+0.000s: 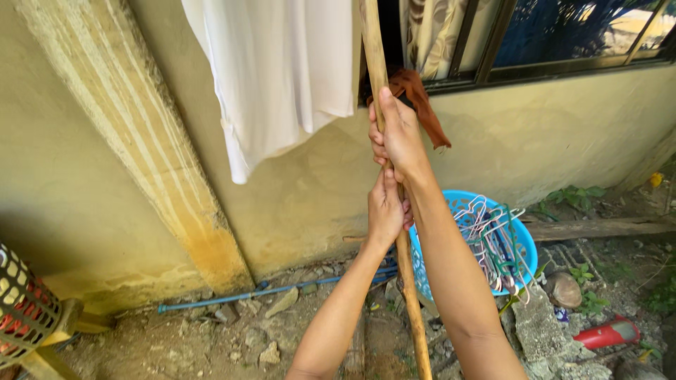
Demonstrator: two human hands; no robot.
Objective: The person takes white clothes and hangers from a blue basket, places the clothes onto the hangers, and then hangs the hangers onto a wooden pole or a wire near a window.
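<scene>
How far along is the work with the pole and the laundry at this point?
Done: a white garment already hangs by the wall. In hand: the right hand and, below it, the left hand both grip a long wooden pole, held upright. Left: the blue basket holds only a tangle of hangers; no other laundry shows.

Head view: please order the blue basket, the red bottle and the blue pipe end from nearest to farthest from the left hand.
From the left hand:
1. Blue basket, just right of it, holding hangers.
2. Blue pipe end, on the ground far left.
3. Red bottle, lower right, farthest.
</scene>
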